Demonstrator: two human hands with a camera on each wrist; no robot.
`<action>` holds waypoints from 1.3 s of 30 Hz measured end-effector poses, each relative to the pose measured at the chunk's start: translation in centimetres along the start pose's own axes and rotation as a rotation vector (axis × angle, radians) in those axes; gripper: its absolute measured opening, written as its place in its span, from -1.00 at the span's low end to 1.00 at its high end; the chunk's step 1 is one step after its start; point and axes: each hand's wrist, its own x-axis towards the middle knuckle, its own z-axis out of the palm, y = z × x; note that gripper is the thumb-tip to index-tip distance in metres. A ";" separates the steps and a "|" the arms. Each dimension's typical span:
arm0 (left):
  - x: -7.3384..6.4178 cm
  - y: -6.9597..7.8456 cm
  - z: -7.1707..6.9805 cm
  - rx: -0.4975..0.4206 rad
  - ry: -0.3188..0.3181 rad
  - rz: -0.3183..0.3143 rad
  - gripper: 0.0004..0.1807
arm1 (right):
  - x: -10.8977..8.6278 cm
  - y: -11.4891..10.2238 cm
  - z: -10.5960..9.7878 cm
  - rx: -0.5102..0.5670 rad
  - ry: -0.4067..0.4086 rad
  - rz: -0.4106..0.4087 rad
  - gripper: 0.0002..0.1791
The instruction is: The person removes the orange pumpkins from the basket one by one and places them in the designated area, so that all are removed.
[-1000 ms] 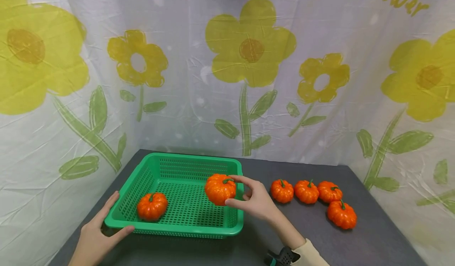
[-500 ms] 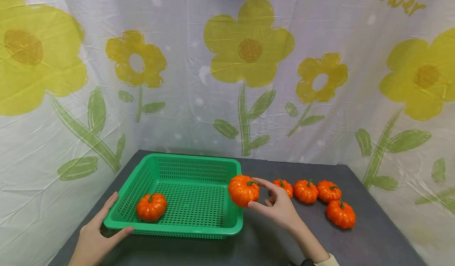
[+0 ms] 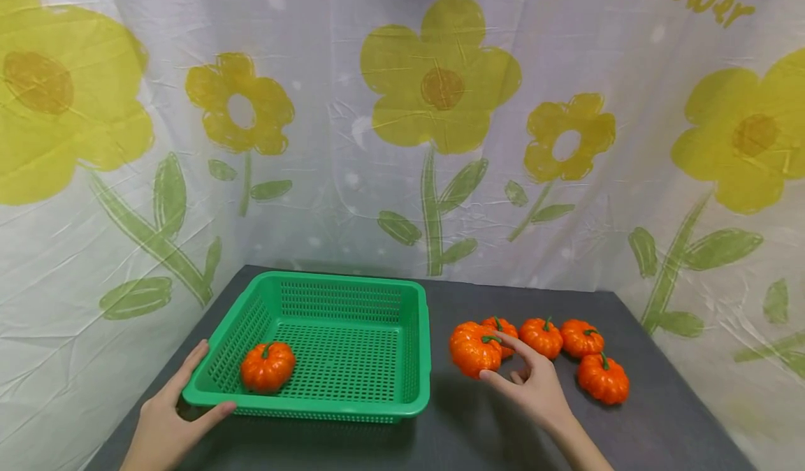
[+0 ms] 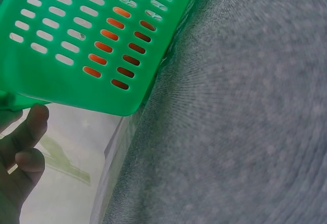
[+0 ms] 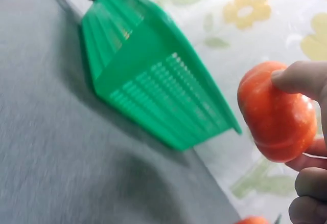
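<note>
My right hand [image 3: 533, 383] pinches an orange toy pumpkin [image 3: 474, 350] between thumb and fingers, holding it above the table to the right of the green plastic basket [image 3: 352, 408]. In the right wrist view the held pumpkin [image 5: 276, 114] shows at the right, with the thumb across its side. My left hand [image 3: 166, 415] grips the basket's near left corner, thumb at the front rim and fingers along the left rim. The left wrist view shows curled fingers [image 4: 30, 127] by the rim. Inside the basket at the left sits another pumpkin [image 3: 267, 367], stem up.
Several more pumpkins [image 3: 604, 380] rest on the dark grey table [image 3: 459, 429] at the right; one is partly hidden behind the held pumpkin. A pale curtain [image 3: 327, 177] printed with yellow flowers hangs around the table's back and sides.
My right hand has carried the pumpkin to the right, from over the basket's right part to outside it. The left hand and the basket stay where they were.
</note>
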 end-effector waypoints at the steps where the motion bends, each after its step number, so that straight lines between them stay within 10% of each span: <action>1: 0.0 0.0 0.0 0.000 0.001 0.001 0.20 | -0.2 0.3 -0.2 -0.009 0.017 0.021 -0.33; 23: -0.1 -0.2 0.1 0.008 0.015 0.017 0.19 | -3.4 5.9 -5.1 -0.333 0.255 0.392 0.02; 39: 0.1 0.0 -0.1 0.010 0.002 0.018 0.20 | -3.9 8.1 -5.2 -0.425 0.241 0.427 0.22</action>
